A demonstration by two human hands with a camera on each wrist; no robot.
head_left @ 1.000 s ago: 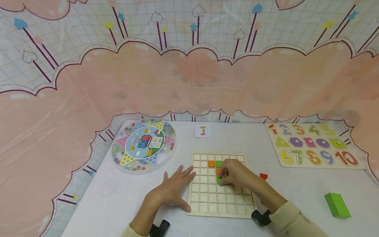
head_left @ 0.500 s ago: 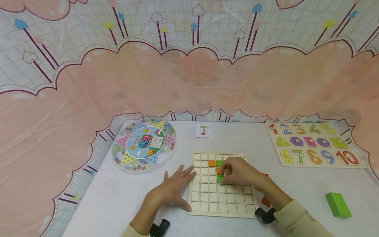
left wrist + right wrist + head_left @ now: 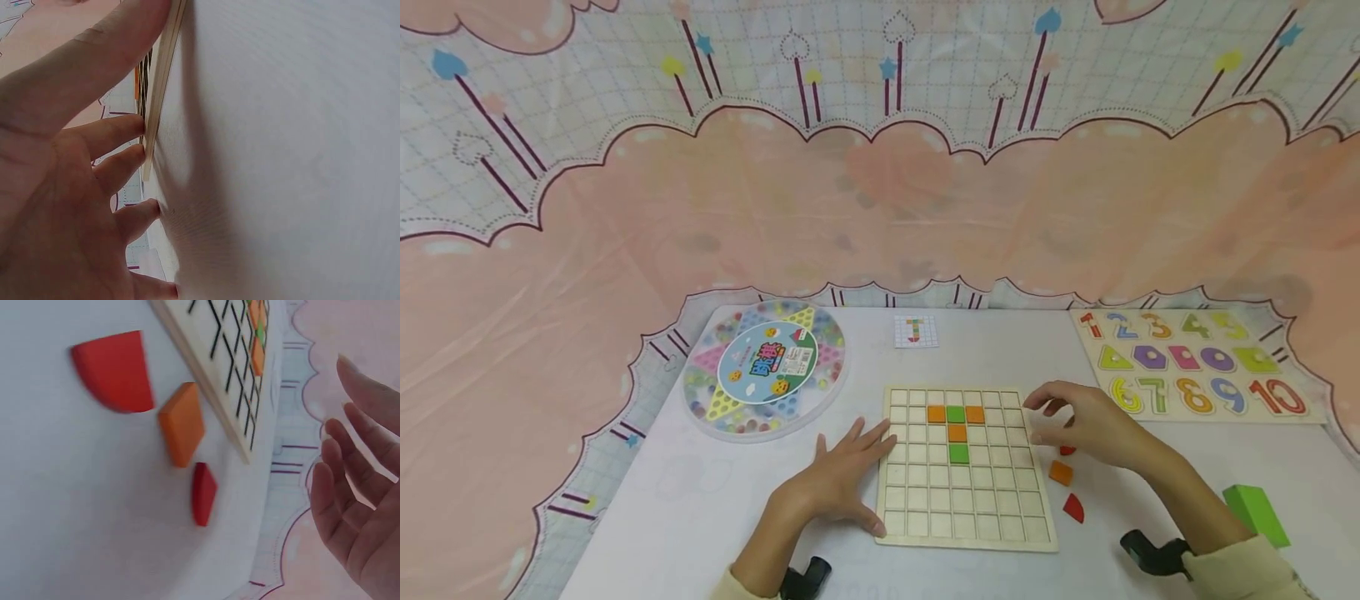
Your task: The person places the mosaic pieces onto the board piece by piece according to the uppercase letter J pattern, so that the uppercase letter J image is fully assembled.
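Observation:
A wooden grid board [image 3: 917, 500] lies on the table. It carries an orange square [image 3: 936, 414], a green square [image 3: 955, 414] and another orange square [image 3: 974, 414] in one row, with an orange square [image 3: 957, 433] and a green square [image 3: 958, 453] below the middle one. My left hand [image 3: 831, 483] rests on the board's left edge, fingers spread. My right hand [image 3: 1097, 425] hovers off the board's right edge, fingers loosely bent and holding nothing. Under it lie a red quarter-round piece [image 3: 1074, 508], a loose orange square [image 3: 1061, 473] and a red piece [image 3: 203, 495], partly hidden in the head view.
A small pattern card [image 3: 916, 332] lies behind the board. To the left is a round Chinese checkers box [image 3: 763, 371]. A number puzzle board [image 3: 1202, 367] lies at the back right, with a green block [image 3: 1255, 514] nearer the front.
My right hand has let go over the board and moved right, past its edge. An orange square at the row's right end and the loose pieces now show. The left hand stays put.

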